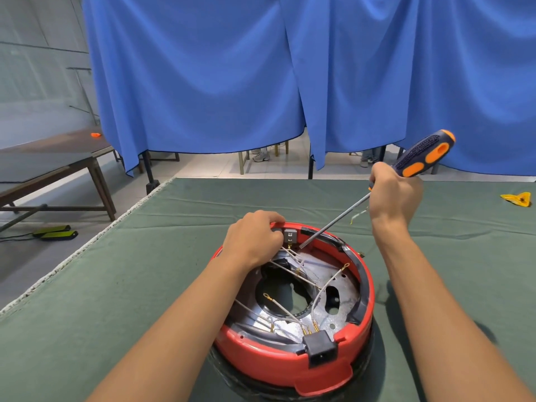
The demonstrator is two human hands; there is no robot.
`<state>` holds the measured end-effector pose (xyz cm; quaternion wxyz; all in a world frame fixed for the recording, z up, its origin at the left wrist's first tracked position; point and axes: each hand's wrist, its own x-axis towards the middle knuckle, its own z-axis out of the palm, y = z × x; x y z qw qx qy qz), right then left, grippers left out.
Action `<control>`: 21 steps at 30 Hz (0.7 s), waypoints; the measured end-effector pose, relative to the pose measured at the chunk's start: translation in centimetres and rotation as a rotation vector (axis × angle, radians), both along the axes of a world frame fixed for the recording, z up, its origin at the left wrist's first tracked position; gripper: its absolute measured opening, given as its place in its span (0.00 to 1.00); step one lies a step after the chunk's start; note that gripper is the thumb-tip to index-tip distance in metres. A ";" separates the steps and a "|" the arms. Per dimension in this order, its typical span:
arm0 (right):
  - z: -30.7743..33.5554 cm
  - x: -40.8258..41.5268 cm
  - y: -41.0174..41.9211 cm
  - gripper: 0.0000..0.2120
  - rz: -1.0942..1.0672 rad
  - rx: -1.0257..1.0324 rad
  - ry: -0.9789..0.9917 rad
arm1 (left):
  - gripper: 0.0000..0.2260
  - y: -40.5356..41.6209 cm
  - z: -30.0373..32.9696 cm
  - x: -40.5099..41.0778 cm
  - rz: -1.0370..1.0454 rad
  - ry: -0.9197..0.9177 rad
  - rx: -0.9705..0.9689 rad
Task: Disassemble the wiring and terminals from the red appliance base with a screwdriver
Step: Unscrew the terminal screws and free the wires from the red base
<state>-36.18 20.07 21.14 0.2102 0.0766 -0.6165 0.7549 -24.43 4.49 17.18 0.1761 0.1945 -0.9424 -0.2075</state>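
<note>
The round red appliance base (269,361) lies upside down on the green table cloth, its metal inner plate exposed. Several white wires (324,288) with brass ring terminals cross the inside. A black power socket (320,346) sits at the near rim. A small grey terminal block (290,237) is mounted at the far rim. My left hand (255,239) grips the far rim beside that block. My right hand (396,195) holds a dark blue and orange screwdriver (423,153); its long shaft slants down-left with the tip at the block's right side.
A yellow plastic piece (517,198) lies at the table's right edge. A short loose wire (358,214) lies beyond the base. Blue curtains (203,76) hang behind the table. A dark wooden bench (52,166) stands to the left, with foot pedals (55,234) on the floor.
</note>
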 end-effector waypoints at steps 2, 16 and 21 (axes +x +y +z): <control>0.4 0.0 0.3 0.13 -0.002 -0.023 0.028 | 0.18 0.0 0.0 -0.1 -0.005 0.004 0.005; 1.5 1.2 2.4 0.12 -0.031 -0.109 0.094 | 0.06 2.2 1.1 1.1 -0.128 0.291 -0.075; 1.8 1.5 3.3 0.13 -0.087 -0.250 0.179 | 0.09 3.2 3.0 1.8 -0.202 0.058 -0.065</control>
